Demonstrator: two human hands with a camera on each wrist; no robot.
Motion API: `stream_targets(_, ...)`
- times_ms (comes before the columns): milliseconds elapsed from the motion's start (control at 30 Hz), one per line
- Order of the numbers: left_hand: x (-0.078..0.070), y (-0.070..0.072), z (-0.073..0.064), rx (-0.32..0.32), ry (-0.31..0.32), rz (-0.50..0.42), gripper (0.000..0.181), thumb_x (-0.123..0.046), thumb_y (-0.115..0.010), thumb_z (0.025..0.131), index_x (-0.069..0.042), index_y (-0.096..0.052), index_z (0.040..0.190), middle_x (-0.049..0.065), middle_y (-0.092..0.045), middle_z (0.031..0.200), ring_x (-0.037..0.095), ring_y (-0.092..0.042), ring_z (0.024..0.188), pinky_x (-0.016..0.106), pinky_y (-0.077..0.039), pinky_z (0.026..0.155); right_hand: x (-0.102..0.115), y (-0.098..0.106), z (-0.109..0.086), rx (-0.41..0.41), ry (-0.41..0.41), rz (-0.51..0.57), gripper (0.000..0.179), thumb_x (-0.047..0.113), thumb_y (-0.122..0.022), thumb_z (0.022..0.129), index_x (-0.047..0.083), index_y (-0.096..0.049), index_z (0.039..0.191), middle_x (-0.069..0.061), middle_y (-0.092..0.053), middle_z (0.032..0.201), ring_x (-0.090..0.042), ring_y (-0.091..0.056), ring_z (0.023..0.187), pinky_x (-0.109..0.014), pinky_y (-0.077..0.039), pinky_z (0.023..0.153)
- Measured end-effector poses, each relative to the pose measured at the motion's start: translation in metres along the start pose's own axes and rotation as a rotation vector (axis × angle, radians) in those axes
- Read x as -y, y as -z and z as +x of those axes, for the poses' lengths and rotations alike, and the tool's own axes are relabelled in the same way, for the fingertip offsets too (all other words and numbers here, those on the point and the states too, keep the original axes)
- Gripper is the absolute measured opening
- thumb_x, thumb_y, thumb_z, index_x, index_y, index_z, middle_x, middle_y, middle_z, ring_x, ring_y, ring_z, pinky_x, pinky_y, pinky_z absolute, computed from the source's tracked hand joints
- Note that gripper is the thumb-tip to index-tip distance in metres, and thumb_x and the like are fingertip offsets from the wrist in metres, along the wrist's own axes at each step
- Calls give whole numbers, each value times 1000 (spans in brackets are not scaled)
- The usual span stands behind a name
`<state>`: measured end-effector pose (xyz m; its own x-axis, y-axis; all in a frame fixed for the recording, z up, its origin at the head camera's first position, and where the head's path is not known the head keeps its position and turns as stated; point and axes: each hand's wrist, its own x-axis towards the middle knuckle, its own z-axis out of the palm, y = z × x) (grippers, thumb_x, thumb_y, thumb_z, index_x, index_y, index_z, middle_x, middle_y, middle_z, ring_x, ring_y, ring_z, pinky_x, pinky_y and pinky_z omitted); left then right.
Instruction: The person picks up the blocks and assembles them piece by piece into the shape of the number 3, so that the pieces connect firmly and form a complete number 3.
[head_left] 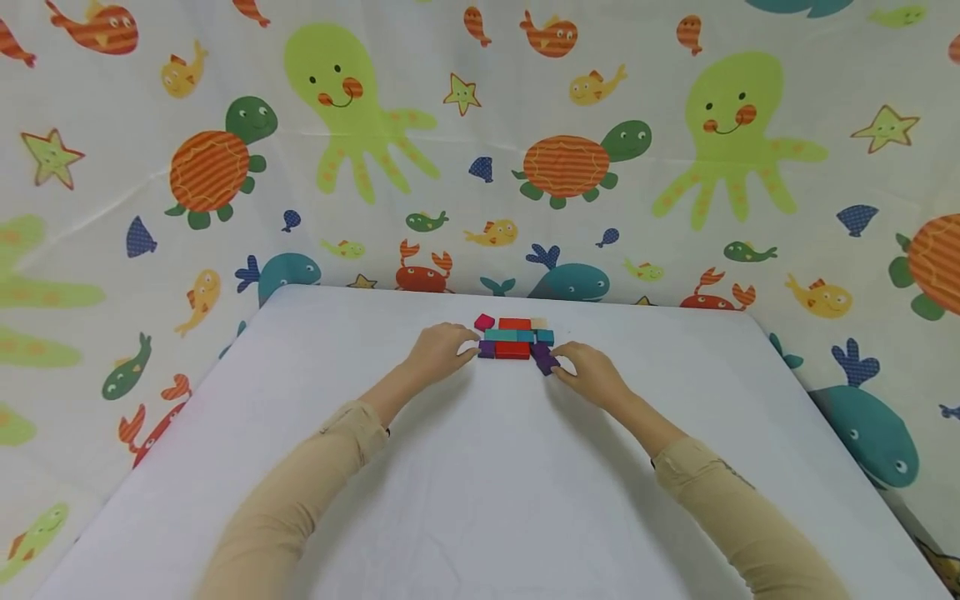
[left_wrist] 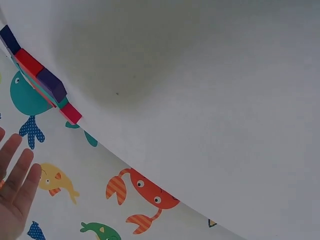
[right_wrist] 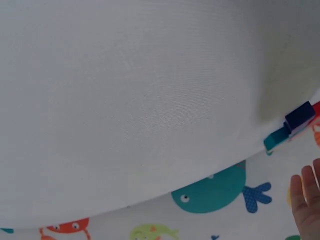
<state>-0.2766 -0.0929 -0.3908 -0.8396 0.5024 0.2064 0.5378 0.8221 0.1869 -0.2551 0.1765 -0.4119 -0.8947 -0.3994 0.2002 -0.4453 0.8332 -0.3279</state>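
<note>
A small cluster of coloured blocks lies at the far middle of the white table. My left hand (head_left: 444, 347) is at its left end, thumb and forefinger pinching a purple block (head_left: 487, 349) beside a long red block (head_left: 512, 351). On the other side, my right hand (head_left: 592, 373) pinches a tilted purple block (head_left: 548, 366), which juts forward of the row. Behind run a long teal block (head_left: 501, 335), a blue block (head_left: 525, 336) and a teal end block (head_left: 545, 337). Each wrist view shows only straight outer fingers (left_wrist: 19, 180); the thumbs are out of frame there.
At the back of the cluster lie a crimson block (head_left: 484, 322), another red block (head_left: 514, 323) and a cream block (head_left: 538, 323). The white table (head_left: 480, 500) ends close behind them, where a sea-animal cloth (head_left: 480, 225) hangs.
</note>
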Motion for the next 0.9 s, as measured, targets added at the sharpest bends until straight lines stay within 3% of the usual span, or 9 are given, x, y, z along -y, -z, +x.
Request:
stream_targets(300,4,-25,22,-64,-23,-42,21,-22,-67,88,-8,-72,103,5,-73,99,20,-67,97,33,-53,87,-2,-8,21,-44,-20,-16,24,13,-67,86,0,-67,107,-17,-68,108,-31,-63,105,-44,-51,92)
stream_targets(500,10,-35,31,-83,47,-41,24,-21,-66,88,-8,-70,108,6,-72,102,21,-66,98,33,-53,86,-4,-14,37,-47,-41,-15,25,10,-67,86,-2,-66,108,-18,-67,109,-32,-62,103,-43,-51,91)
stream_targets(700,15,-44,44,-89,65,-24,23,-19,-64,89,-7,-70,109,6,-72,103,22,-66,99,34,-52,88,-7,-20,53,15,-120,-23,29,13,-65,88,-2,-64,113,-20,-65,112,-34,-60,106,-44,-49,95)
stream_targets(900,17,-46,52,-63,104,-73,24,-17,-65,88,-7,-70,110,7,-71,104,22,-64,101,34,-50,92,-9,-23,65,25,-160,-15,25,12,-64,89,-1,-65,110,-19,-65,112,-33,-60,105,-43,-48,96)
